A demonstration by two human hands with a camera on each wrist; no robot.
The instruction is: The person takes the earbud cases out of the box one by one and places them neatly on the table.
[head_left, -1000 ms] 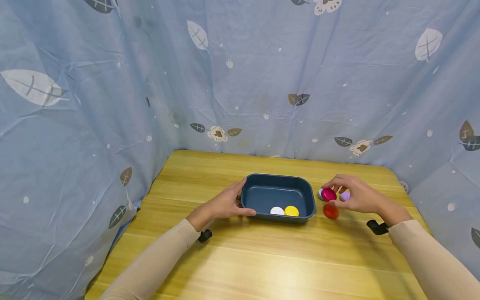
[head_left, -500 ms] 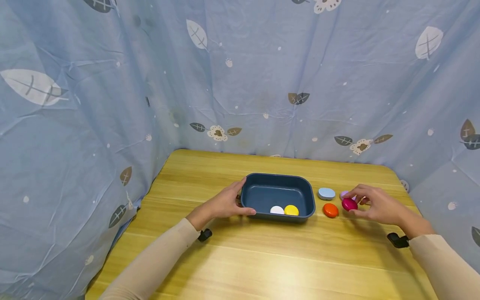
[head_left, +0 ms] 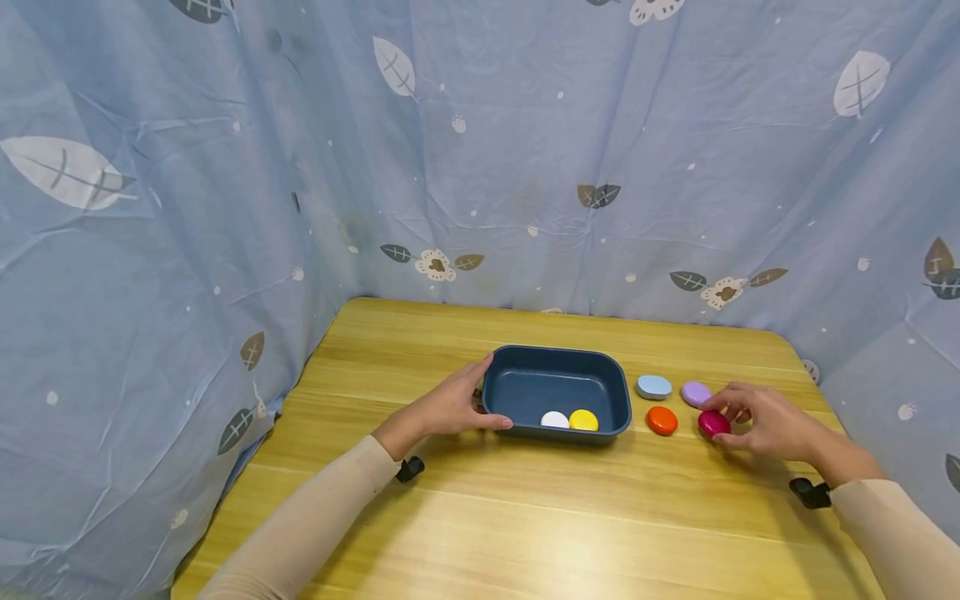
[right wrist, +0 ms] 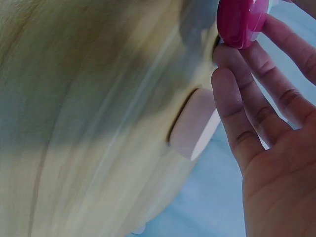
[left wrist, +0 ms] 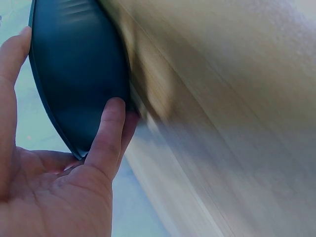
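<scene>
A dark blue tray point(head_left: 557, 360) sits mid-table with a white stone point(head_left: 554, 420) and a yellow stone point(head_left: 583, 420) inside at its near wall. My left hand point(head_left: 482, 398) grips the tray's left end, thumb on the near side and fingers on the far side; the left wrist view shows the tray point(left wrist: 74, 64) in that grasp. My right hand point(head_left: 723, 421) pinches a magenta stone point(head_left: 711, 423) that sits low at the table, right of an orange stone point(head_left: 662, 420). In the right wrist view the magenta stone point(right wrist: 241, 19) lies between the fingertips point(right wrist: 224, 57).
A light blue stone point(head_left: 653, 387) and a lilac stone point(head_left: 695, 393) lie on the wooden table point(head_left: 525, 517) behind the orange and magenta ones. Blue leaf-print cloth point(head_left: 225, 208) walls in the table at the back and both sides.
My right hand has carried the magenta stone from beside the tray's right end rightward and nearer, down to the table past the orange stone. The left hand and tray have stayed still.
</scene>
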